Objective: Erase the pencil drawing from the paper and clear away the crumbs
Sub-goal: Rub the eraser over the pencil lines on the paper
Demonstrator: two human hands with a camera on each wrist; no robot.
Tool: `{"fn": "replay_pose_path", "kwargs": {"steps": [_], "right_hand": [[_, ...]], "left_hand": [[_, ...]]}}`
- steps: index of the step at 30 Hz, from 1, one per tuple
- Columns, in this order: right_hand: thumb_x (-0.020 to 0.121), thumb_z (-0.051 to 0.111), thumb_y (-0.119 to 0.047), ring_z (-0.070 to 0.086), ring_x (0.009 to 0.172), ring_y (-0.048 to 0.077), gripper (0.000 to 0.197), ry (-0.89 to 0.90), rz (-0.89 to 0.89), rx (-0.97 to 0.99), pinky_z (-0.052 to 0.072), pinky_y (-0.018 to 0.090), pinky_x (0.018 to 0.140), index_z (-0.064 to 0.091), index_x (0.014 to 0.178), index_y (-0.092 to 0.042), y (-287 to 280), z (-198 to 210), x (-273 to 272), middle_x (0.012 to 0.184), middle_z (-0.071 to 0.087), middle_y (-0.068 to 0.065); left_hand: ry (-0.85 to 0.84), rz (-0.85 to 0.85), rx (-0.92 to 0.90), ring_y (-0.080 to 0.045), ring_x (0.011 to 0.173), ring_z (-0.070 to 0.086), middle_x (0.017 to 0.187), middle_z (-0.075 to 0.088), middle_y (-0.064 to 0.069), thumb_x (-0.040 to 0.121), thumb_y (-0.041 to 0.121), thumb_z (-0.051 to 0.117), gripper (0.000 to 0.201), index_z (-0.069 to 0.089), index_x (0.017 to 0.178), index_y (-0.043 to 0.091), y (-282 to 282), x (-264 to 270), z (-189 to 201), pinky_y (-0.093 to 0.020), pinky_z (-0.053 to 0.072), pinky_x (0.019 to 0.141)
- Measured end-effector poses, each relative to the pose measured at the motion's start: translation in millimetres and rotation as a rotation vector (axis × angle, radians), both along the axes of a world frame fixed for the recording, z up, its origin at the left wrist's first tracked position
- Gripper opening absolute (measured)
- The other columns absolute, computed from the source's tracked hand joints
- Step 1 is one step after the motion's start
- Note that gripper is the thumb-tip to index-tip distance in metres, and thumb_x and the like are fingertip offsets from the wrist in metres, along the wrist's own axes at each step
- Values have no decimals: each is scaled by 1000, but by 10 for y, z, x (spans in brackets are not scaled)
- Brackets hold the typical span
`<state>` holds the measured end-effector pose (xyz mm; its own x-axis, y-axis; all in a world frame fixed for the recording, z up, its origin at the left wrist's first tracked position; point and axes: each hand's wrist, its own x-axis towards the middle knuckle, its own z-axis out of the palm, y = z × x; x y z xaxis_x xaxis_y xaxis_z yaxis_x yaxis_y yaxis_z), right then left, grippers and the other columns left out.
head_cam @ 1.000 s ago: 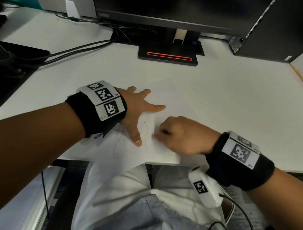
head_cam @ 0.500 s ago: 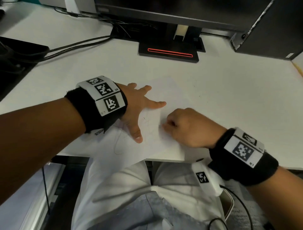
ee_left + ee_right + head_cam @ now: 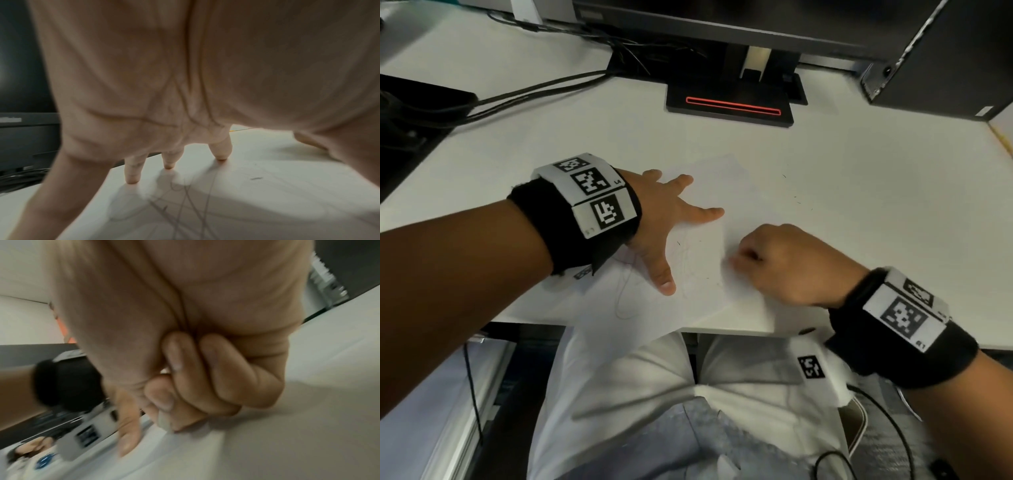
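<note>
A white sheet of paper [image 3: 705, 192] lies on the white desk near its front edge. Faint pencil lines [image 3: 626, 298] cross its near-left part and run under my left palm [image 3: 185, 203]. My left hand [image 3: 667, 219] presses flat on the sheet with fingers spread [image 3: 168, 162]. My right hand [image 3: 774, 263] is curled in a fist to the right of the left thumb. It pinches a small pale eraser [image 3: 163, 421] whose tip touches the paper; the view there is blurred. Dark crumbs [image 3: 796, 198] dot the desk beyond the sheet, and one [image 3: 256, 178] lies on the paper.
A monitor stand with a red light bar [image 3: 732, 106] stands at the back centre. Black cables [image 3: 534, 92] run left to a dark object [image 3: 414, 113]. A dark computer case [image 3: 945, 58] fills the back right. The desk's front edge [image 3: 722, 330] is just behind my hands.
My right fist has slid a little to the right across the paper, away from the left thumb. The left hand stays pressed in the same spot.
</note>
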<state>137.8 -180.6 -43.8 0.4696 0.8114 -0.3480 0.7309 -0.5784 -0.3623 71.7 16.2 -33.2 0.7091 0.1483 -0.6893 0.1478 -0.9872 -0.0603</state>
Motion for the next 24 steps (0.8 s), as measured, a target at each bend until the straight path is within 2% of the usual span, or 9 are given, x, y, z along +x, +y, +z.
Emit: {"fn": "replay_pose_path", "kwargs": {"steps": [4, 6, 9, 13, 17, 20, 24], "right_hand": [[101, 48, -33, 45, 50, 10, 42, 29, 149, 27, 31, 19, 49, 56, 68, -8, -20, -57, -227, 58, 56, 1], [101, 48, -35, 46, 52, 9, 43, 36, 123, 7, 31, 20, 51, 59, 71, -8, -44, -35, -159, 60, 57, 0], [100, 48, -34, 47, 53, 10, 42, -7, 15, 14, 30, 23, 51, 54, 65, -13, -58, -5, 8, 59, 56, -1], [100, 48, -34, 44, 50, 10, 42, 10, 147, 40, 31, 20, 50, 51, 64, -13, -103, -80, -216, 56, 53, 0], [101, 48, -37, 51, 57, 13, 44, 8, 32, 24, 34, 23, 54, 60, 69, -9, -144, -25, 0, 62, 59, 2], [99, 49, -33, 47, 51, 11, 41, -13, 65, 56, 31, 20, 50, 54, 64, -12, -141, -63, -77, 58, 56, 1], [100, 50, -36, 52, 56, 14, 41, 11, 49, 27, 35, 21, 50, 59, 70, -9, -198, -71, -55, 61, 60, 3]], "left_hand": [[1, -7, -1, -34, 149, -21, 160, -31, 6, 41, 82, 78, 139, -23, 135, 70, 13, 13, -27, -64, 12, 117], [-1, -7, 1, -33, 149, -21, 160, -31, 6, 42, 82, 78, 138, -23, 135, 70, 17, 11, -28, -64, 12, 117], [-7, -3, 6, -33, 149, -19, 160, -30, 6, 43, 82, 78, 137, -23, 135, 69, 0, 2, -15, -64, 15, 116], [-2, -3, 3, -33, 149, -21, 160, -31, 6, 41, 82, 78, 138, -23, 134, 70, 15, 8, -35, -64, 14, 116], [-7, 4, 15, -33, 149, -20, 160, -31, 6, 44, 82, 78, 137, -22, 136, 69, -10, 1, -14, -64, 13, 116], [-6, 1, 9, -33, 149, -20, 160, -31, 7, 41, 83, 78, 138, -23, 134, 70, 7, 2, -27, -64, 14, 116], [-1, 1, 5, -32, 149, -20, 160, -30, 7, 42, 84, 77, 137, -23, 134, 70, 31, -14, -23, -64, 13, 116]]}}
